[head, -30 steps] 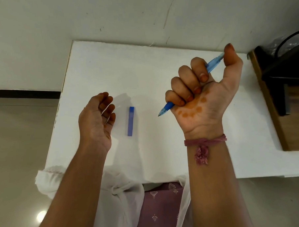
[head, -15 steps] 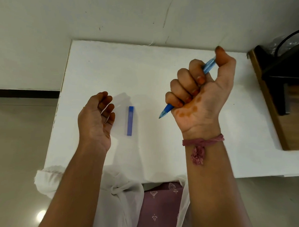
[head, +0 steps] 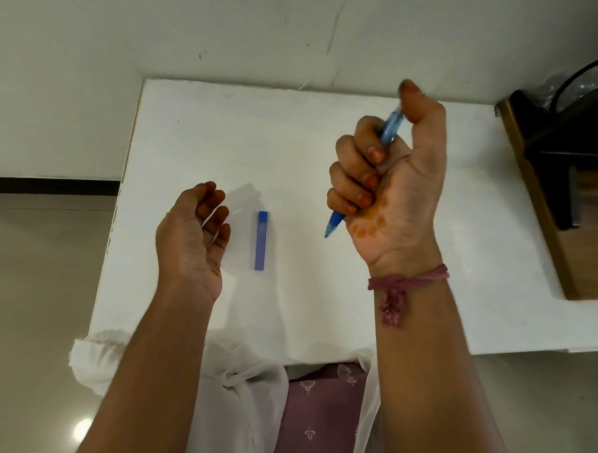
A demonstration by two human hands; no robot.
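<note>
we lose the pen's [head: 387, 131] middle inside the right hand [head: 392, 182]; its top is blurred under the thumb, and the dark box [head: 567, 162] is cut off.

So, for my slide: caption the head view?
Right hand grips blue pen over white table; blue case lies beside left hand.

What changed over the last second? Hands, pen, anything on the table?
The right hand, gripping the translucent blue plastic pen throughout, swung its thumb leftward over the pen's top end. The pen now stands steeper and shows less of its upper barrel. Nothing was taken or let go. Unchanged: the loosely curled left hand and the slim blue rectangular case on the white table.
</note>
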